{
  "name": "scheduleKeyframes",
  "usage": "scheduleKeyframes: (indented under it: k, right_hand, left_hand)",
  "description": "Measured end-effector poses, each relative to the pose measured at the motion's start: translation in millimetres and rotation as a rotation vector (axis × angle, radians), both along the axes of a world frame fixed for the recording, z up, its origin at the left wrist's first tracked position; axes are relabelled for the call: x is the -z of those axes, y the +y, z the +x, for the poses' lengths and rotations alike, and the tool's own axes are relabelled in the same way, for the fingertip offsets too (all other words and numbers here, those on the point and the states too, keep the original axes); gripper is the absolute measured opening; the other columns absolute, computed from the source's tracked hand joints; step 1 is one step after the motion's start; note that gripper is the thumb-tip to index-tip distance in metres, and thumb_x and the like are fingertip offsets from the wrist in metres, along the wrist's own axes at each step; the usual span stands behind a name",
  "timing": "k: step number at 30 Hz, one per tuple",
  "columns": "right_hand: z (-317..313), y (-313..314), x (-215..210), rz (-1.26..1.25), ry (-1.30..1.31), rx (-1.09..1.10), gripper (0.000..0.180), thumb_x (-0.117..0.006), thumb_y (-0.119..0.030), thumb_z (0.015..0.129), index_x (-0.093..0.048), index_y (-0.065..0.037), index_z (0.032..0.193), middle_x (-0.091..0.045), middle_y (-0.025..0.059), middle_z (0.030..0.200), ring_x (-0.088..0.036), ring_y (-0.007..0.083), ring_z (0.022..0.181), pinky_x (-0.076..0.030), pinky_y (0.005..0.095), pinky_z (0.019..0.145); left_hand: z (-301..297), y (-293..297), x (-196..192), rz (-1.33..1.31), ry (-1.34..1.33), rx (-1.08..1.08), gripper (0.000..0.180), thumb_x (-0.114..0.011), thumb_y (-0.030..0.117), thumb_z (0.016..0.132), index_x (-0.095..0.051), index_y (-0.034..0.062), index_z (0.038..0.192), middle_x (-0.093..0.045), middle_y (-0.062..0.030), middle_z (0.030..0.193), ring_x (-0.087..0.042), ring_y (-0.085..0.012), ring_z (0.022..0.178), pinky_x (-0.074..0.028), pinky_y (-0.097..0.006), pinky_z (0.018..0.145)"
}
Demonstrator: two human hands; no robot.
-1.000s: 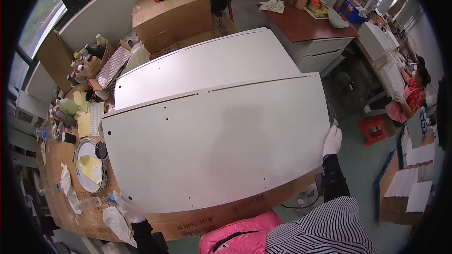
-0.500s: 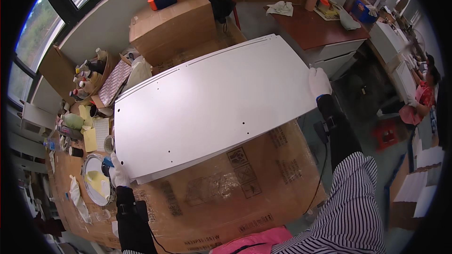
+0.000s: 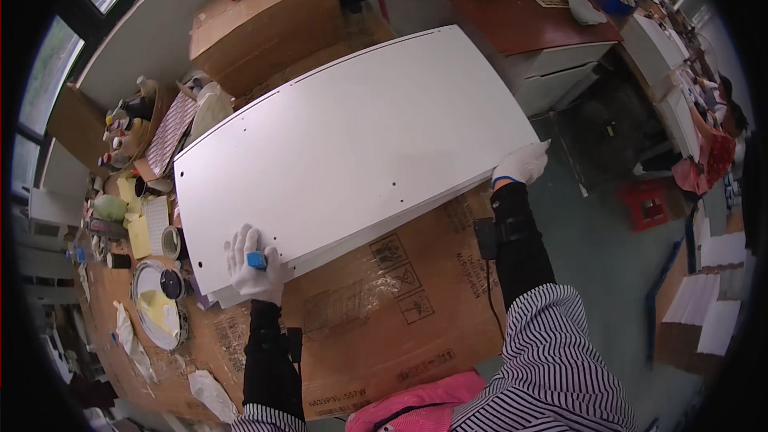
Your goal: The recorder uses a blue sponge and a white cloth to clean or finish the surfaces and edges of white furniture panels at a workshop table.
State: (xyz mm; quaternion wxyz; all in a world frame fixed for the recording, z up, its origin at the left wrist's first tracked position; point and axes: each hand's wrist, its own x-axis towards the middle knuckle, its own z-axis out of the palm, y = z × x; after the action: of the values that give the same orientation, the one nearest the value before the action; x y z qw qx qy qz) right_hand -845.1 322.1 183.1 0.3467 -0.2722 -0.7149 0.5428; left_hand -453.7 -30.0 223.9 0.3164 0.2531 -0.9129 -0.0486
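The white panel (image 3: 352,144) lay over another white sheet (image 3: 344,248) on the cardboard-covered table (image 3: 352,352). The hands were well apart: the left hand (image 3: 254,262) spread on the panel's near-left part, the right hand (image 3: 522,165) at its near-right corner, grip unclear. They seemed to be steadying it; the next move looked to call for even pressure. A carton (image 3: 264,28) stood beyond the panel, a red stool (image 3: 642,204) to its right

L hand (image 3: 258,278) now atop wht panel (image 3: 352,144) (prev. at corner)
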Motion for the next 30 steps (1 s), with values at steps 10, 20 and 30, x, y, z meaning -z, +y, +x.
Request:
scheduleKeyframes:
  k: [10,20,30]
  right_hand:
    - [-36,14,10,-0.220,-0.227,-0.224,0.053,-0.039,-0.039,0.107,-0.068,0.004,0.119,-0.072,0.0214,0.120,-0.069,0.0375,0.106,-0.052,0.0414,0.096]
    - [273,-17,3,-0.372,-0.378,-0.970,0.025,-0.051,-0.026,0.110,-0.057,-0.004,0.098,-0.051,0.0003,0.060,-0.044,0.0092,0.044,-0.039,0.0279,0.039]
    - [425,-148,-6,0.735,-0.682,-2.243,0.038,-0.057,-0.036,0.098,-0.067,-0.008,0.121,-0.073,0.0251,0.111,-0.069,0.0430,0.107,-0.053,0.0511,0.093]
  left_hand:
    - [-3,-4,-5,0.031,0.137,-0.024,0.034,-0.069,0.021,0.079,-0.074,0.0071,0.109,-0.074,-0.0134,0.123,-0.067,-0.0368,0.119,-0.046,-0.052,0.114]
    - [34,54,-22,0.400,0.390,0.010,0.014,-0.072,0.017,0.088,-0.072,0.0062,0.097,-0.075,-0.0091,0.101,-0.072,-0.0282,0.098,-0.053,-0.043,0.099]
    - [236,174,19,1.336,0.687,-0.868,0.029,-0.079,0.030,0.093,-0.064,0.0065,0.087,-0.060,0.0034,0.071,-0.055,-0.0068,0.061,-0.046,-0.026,0.057]
